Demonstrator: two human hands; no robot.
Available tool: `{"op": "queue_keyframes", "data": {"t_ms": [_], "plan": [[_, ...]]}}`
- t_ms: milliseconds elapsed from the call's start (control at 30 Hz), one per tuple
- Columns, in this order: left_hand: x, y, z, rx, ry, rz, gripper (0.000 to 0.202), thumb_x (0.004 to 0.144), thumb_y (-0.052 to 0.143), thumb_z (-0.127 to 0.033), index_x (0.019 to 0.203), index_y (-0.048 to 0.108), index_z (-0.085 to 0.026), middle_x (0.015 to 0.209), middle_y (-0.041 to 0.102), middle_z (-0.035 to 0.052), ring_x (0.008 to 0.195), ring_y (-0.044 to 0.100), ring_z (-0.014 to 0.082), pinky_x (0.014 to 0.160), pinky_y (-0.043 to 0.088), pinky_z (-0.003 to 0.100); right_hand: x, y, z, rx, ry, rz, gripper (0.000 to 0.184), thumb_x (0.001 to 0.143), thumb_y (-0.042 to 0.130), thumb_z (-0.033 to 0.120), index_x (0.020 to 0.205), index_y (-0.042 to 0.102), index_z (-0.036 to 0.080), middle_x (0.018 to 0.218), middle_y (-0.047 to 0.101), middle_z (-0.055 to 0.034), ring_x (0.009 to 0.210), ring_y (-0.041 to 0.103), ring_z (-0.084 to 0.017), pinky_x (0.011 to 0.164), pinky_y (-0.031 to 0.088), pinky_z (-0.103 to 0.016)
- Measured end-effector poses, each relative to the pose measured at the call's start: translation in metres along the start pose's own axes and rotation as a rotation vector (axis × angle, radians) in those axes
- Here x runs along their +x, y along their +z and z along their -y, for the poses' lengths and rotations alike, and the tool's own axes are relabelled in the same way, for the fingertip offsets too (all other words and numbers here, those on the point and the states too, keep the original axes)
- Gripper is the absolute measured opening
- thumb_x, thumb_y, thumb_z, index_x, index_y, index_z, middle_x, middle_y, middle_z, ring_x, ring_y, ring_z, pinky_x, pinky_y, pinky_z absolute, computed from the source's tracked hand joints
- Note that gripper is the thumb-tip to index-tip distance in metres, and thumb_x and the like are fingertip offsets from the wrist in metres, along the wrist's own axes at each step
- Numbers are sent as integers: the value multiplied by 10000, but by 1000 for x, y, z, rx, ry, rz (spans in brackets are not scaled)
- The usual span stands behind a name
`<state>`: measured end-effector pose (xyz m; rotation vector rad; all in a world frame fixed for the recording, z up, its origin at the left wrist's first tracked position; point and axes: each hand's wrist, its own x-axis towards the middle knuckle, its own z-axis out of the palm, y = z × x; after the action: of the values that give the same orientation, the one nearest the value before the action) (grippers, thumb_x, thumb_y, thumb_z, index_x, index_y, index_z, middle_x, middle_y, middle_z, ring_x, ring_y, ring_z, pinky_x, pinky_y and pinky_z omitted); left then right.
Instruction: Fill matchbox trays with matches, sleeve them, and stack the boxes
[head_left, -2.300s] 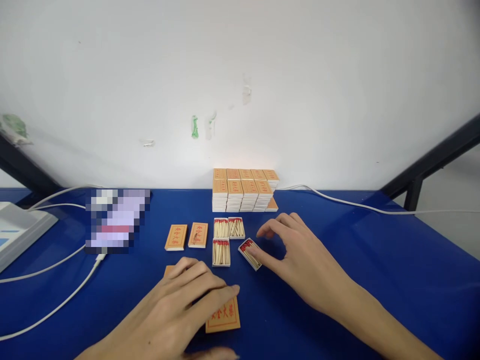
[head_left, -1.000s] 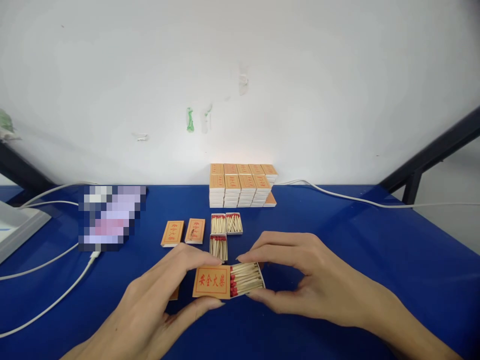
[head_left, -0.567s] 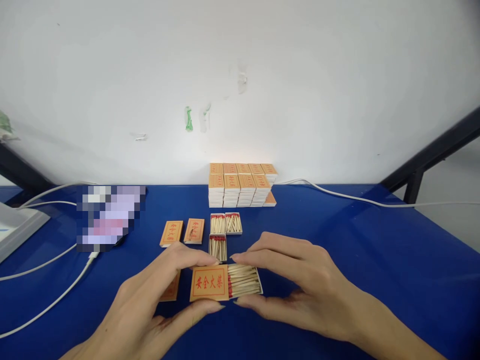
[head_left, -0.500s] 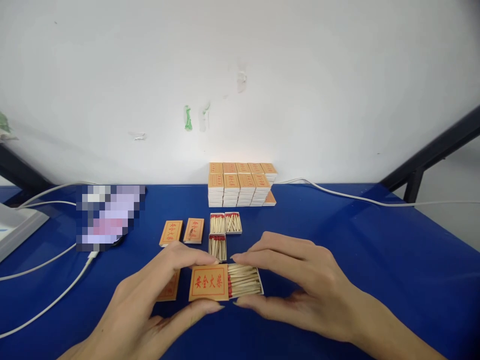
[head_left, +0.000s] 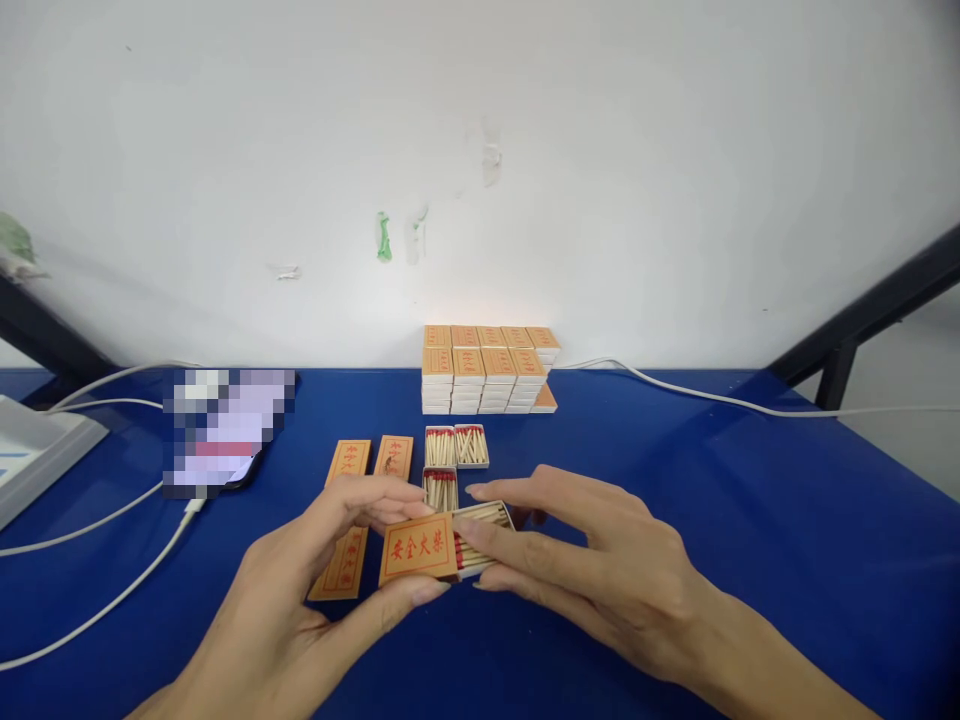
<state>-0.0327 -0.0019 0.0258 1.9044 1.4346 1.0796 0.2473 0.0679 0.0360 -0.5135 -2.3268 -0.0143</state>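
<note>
An orange matchbox sleeve [head_left: 417, 549] with red characters is gripped along its long edges by my left hand [head_left: 292, 585], thumb on the near side. Out of its right end sticks the white tray, with red-headed matches [head_left: 469, 557] inside. My right hand [head_left: 607, 560] has its fingers around this tray, one finger lying across the matches and hiding part of them. Just beyond are three open trays of matches, two side by side [head_left: 471, 447] and one nearer [head_left: 440, 488]. Several orange sleeves [head_left: 395, 458] lie to the left, partly behind my left hand.
A block of stacked matchboxes [head_left: 489, 365] stands at the back against the white wall [head_left: 645, 180]. On the left of the blue table [head_left: 675, 460] lie a phone [head_left: 251, 430] with a white cable [head_left: 139, 590] and a clear plastic container [head_left: 52, 455]. Another cable crosses the back right.
The matchbox has tilted, its right end raised and turned away. My right hand has shifted, and one finger now lies over the matches. The view has moved slightly left.
</note>
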Motion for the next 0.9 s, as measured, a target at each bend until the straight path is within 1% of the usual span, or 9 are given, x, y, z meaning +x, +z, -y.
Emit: {"op": "queue_keyframes", "data": {"t_ms": [167, 300, 367, 500, 600, 667, 767, 833, 900], "plan": [[-3, 0, 3, 76, 30, 5, 376, 1032, 826, -477, 1357, 638, -450, 1276, 842, -89, 1179, 852, 194, 1022, 712, 269, 0, 1, -1, 16, -13, 23, 301, 1202, 583, 357, 1201, 847, 213, 1147, 873, -95, 897, 790, -156, 757, 634, -276], [-4, -1, 2, 120, 67, -8, 397, 1026, 823, -525, 1377, 642, -477, 1265, 842, -112, 1150, 857, 189, 926, 718, 220, -3, 4, 0, -5, -29, -11, 247, 1179, 640, 335, 1253, 841, 211, 1144, 872, -100, 917, 797, -162, 785, 639, -289], [-5, -2, 0, 115, 73, -22, 400, 1023, 830, -537, 1378, 651, -486, 1268, 840, -117, 1167, 849, 192, 916, 709, 212, -5, 7, 3, 19, -31, -15, 245, 1166, 667, 337, 1268, 834, 191, 1163, 871, -107, 941, 804, -166, 810, 642, -290], [-6, -3, -3, 55, 108, 25, 402, 1030, 841, -486, 1393, 673, -524, 1270, 843, -121, 1214, 829, 199, 948, 701, 220, -7, 14, 13, 139, -3, -51, 381, 1119, 748, 380, 1411, 759, 135, 1180, 871, -104, 1001, 813, -168, 912, 645, -272], [-2, -4, -6, -53, 86, 58, 423, 992, 891, -463, 1362, 703, -538, 1236, 855, -120, 1160, 850, 196, 957, 705, 217, -3, 10, 17, 325, 90, -49, 532, 1014, 877, 420, 1448, 738, 145, 1123, 871, -72, 914, 800, -159, 845, 642, -244], [3, -5, -7, -180, 44, 62, 502, 922, 966, -451, 1346, 709, -536, 1184, 867, -116, 1093, 868, 193, 972, 705, 226, 1, 4, 16, 547, 209, 28, 612, 925, 960, 433, 1454, 757, 203, 1085, 874, -24, 868, 796, -147, 824, 634, -226], [8, -6, -11, -413, -44, 125, 620, 816, 1057, -402, 1321, 711, -505, 1141, 865, -94, 941, 874, 188, 886, 724, 248, 6, -1, 11, 879, 402, 195, 625, 840, 1029, 417, 1420, 817, 320, 1113, 889, 17, 944, 810, -160, 887, 616, -238], [8, -4, -14, -538, -112, 181, 692, 781, 1084, -366, 1344, 696, -476, 1206, 839, -63, 886, 854, 180, 861, 720, 276, 5, 3, 10, 1022, 466, 255, 606, 807, 1052, 430, 1376, 855, 360, 1094, 887, 12, 955, 788, -176, 880, 593, -262], [5, 0, -16, -643, -158, 223, 756, 773, 1092, -350, 1391, 669, -460, 1292, 789, -30, 924, 842, 190, 887, 701, 306, 1, 12, 11, 1118, 497, 283, 612, 784, 1059, 473, 1356, 872, 360, 1034, 861, -2, 873, 734, -170, 806, 570, -270]]}}
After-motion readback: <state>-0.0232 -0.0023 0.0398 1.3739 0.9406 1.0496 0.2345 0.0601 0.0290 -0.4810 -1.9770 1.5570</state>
